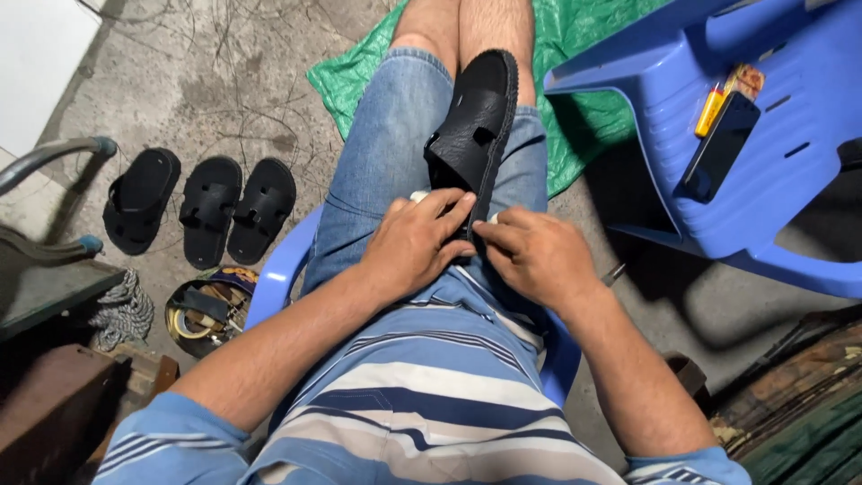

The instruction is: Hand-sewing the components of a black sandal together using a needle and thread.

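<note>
A black leather sandal [476,126] lies lengthwise on my lap, between my thighs in blue denim shorts. My left hand [415,244] grips its near end, fingers curled over the heel edge. My right hand [532,253] pinches the same heel end from the right side, thumb and fingers closed. A small white thing shows between the two hands; what it is I cannot tell.
Three black sandals [208,208] lie on the concrete floor to the left. A round tin of tools [203,310] sits below them, beside coiled rope [124,310]. A blue plastic chair [718,144] on the right carries a dark phone [720,144]. Green tarp [575,54] lies under my legs.
</note>
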